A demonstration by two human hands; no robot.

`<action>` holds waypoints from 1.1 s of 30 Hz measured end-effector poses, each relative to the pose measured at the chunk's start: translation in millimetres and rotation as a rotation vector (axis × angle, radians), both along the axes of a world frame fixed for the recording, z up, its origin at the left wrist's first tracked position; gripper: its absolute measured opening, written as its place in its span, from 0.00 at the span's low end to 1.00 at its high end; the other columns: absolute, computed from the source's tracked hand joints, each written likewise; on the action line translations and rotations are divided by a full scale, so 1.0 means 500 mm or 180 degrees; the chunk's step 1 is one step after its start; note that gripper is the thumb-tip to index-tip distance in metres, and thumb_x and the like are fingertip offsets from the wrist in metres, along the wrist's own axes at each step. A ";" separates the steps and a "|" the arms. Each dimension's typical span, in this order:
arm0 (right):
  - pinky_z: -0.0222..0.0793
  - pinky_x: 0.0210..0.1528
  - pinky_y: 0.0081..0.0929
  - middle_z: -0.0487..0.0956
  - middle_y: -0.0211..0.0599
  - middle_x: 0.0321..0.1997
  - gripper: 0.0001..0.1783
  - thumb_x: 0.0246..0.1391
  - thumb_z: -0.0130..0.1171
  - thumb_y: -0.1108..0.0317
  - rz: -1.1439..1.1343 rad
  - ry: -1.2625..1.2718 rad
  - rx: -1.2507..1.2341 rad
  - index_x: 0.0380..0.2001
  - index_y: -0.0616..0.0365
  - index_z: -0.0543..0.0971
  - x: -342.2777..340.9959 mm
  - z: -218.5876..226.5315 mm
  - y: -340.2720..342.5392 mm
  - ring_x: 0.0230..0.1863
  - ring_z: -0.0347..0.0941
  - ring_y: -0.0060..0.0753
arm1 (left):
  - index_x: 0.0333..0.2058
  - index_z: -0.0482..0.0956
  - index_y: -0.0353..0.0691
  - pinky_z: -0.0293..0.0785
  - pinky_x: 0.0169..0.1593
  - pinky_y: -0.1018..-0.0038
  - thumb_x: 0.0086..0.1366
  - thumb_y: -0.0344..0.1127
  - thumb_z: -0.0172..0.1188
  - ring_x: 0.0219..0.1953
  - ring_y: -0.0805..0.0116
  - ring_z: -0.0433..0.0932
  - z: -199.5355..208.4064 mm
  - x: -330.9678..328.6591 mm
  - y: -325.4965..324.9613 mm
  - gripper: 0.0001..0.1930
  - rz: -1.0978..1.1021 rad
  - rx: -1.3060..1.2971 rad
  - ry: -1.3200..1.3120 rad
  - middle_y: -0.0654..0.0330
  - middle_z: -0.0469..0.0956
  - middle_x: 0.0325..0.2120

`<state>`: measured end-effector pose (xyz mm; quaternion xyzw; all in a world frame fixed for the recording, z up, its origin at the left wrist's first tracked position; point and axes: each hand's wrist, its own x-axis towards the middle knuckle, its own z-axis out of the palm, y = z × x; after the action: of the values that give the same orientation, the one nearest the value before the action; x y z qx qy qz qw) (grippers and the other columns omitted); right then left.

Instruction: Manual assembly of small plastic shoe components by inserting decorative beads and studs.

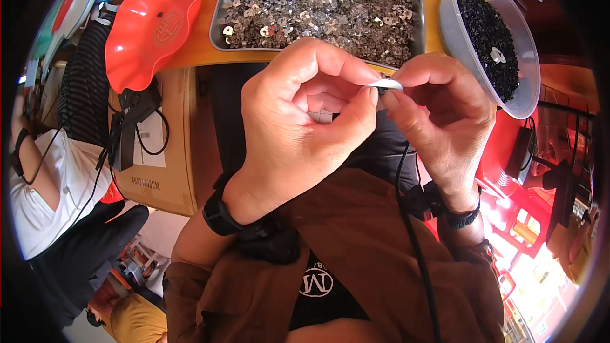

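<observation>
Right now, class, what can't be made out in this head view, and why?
All in the head view:
White piece: gripped ends, covered by fingers.
Metal tray: far edge, cut off by the picture's top.
Black bits in the round tub: single shapes, too small.

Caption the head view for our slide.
Left hand and right hand pinch a white piece near a tray of small parts.

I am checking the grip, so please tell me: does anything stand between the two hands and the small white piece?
Nothing visible does: the left hand and right hand pinch the small white piece directly with bare fingertips. A dark bit shows beneath it; whether they are joined, I cannot tell.
</observation>
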<state>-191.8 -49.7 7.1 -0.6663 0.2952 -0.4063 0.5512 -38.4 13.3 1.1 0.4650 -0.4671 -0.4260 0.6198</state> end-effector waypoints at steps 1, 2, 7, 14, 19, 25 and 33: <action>0.64 0.30 0.12 0.74 0.31 0.32 0.10 0.44 0.60 0.85 -0.0019 0.0023 -0.0084 0.32 0.64 0.74 0.002 0.001 0.001 0.30 0.70 0.17 | 0.34 0.71 0.30 0.76 0.34 0.80 0.57 0.16 0.55 0.32 0.74 0.77 -0.002 0.000 -0.001 0.07 0.0079 -0.0163 -0.0190 0.58 0.73 0.33; 0.64 0.30 0.12 0.74 0.31 0.32 0.10 0.44 0.60 0.85 -0.0025 0.0026 -0.0083 0.32 0.64 0.74 0.003 -0.001 0.001 0.30 0.70 0.17 | 0.34 0.71 0.30 0.76 0.34 0.80 0.57 0.16 0.55 0.32 0.74 0.77 -0.004 0.000 -0.002 0.07 0.0073 -0.0162 -0.0186 0.58 0.73 0.33; 0.60 0.28 0.11 0.72 0.27 0.28 0.09 0.42 0.60 0.85 -0.0057 0.0361 -0.0303 0.26 0.61 0.74 0.005 0.003 -0.003 0.28 0.66 0.13 | 0.31 0.71 0.30 0.74 0.33 0.82 0.52 0.13 0.55 0.30 0.78 0.75 -0.014 -0.001 -0.006 0.09 0.0272 -0.0419 -0.0693 0.61 0.71 0.31; 0.68 0.29 0.12 0.76 0.26 0.25 0.08 0.42 0.62 0.81 -0.0356 0.0021 0.0375 0.28 0.62 0.76 0.020 -0.013 -0.008 0.26 0.71 0.11 | 0.31 0.72 0.31 0.76 0.30 0.84 0.53 0.16 0.57 0.31 0.79 0.77 -0.018 -0.005 -0.016 0.08 0.0384 -0.0210 0.0079 0.60 0.74 0.31; 0.68 0.30 0.16 0.76 0.31 0.28 0.08 0.42 0.62 0.81 -0.0210 0.0144 -0.0077 0.29 0.62 0.77 0.015 -0.001 -0.008 0.28 0.73 0.18 | 0.34 0.71 0.30 0.76 0.33 0.83 0.56 0.17 0.56 0.33 0.77 0.77 -0.002 -0.002 -0.010 0.07 0.0135 0.0033 0.0375 0.58 0.75 0.34; 0.66 0.29 0.16 0.73 0.32 0.29 0.09 0.40 0.60 0.84 -0.0087 0.0240 -0.0469 0.27 0.63 0.76 0.017 0.013 -0.004 0.27 0.70 0.20 | 0.29 0.71 0.32 0.76 0.29 0.84 0.52 0.16 0.57 0.29 0.79 0.77 0.008 0.005 -0.006 0.07 0.0204 -0.0109 0.0060 0.61 0.73 0.29; 0.70 0.29 0.24 0.74 0.37 0.26 0.08 0.39 0.61 0.81 -0.0242 0.0496 -0.0191 0.26 0.60 0.75 0.036 0.009 -0.011 0.28 0.74 0.29 | 0.29 0.72 0.32 0.73 0.29 0.86 0.53 0.16 0.57 0.29 0.81 0.75 0.006 0.006 -0.011 0.06 0.0421 -0.0022 -0.0067 0.62 0.71 0.28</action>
<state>-173.9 -55.2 11.7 -0.7005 0.3500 -0.3825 0.4904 -35.4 7.8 4.0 0.4973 -0.4432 -0.3776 0.6432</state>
